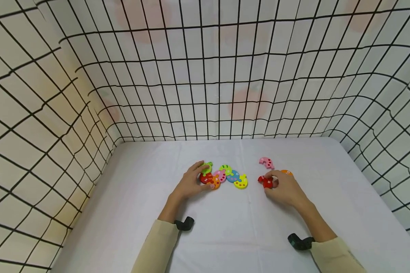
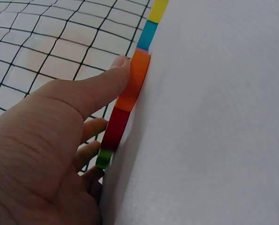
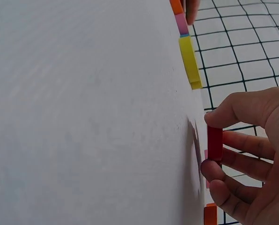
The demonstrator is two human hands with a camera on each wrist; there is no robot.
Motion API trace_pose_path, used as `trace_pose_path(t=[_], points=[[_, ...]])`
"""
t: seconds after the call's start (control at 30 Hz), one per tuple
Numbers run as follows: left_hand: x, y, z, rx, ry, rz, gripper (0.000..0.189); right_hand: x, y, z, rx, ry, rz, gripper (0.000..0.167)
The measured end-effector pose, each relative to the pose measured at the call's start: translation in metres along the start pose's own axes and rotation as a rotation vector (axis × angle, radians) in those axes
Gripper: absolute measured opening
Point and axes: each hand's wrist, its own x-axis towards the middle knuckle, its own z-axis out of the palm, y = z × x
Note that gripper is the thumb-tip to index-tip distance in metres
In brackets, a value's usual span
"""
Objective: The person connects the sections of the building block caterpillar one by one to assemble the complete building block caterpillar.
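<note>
Near the middle of the table, flat puzzle pieces in bright colours join in a curving chain. My left hand point(image 1: 189, 184) rests at its left end, thumb on the orange piece point(image 2: 135, 79) and fingertips by the green piece point(image 1: 208, 167), with a red piece point(image 2: 116, 129) between them. Pink point(image 1: 220, 175), light green point(image 1: 225, 169), blue point(image 1: 233, 176) and yellow point(image 1: 241, 182) pieces continue the chain rightward. To the right, my right hand point(image 1: 285, 189) pinches a separate red puzzle piece point(image 3: 215, 143) between thumb and fingers, held on edge close over the table.
A loose pink puzzle piece point(image 1: 267, 162) lies beyond my right hand. Another orange piece point(image 1: 287, 172) shows partly behind that hand. White cloth covers the table point(image 1: 222, 235), and black wire mesh point(image 1: 218, 81) rises behind and at both sides.
</note>
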Motion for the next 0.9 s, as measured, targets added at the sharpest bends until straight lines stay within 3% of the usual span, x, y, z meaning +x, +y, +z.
trace_pose_path(t=[0.3,0.9], points=[[0.002,-0.002,-0.001,0.020,-0.013,0.016,0.076,0.012,-0.007,0.000,0.002,0.028,-0.045,0.035],[0.002,-0.003,-0.002,0.025,-0.035,0.064,0.076,0.033,-0.022,0.006,0.061,-0.045,-0.106,0.037]])
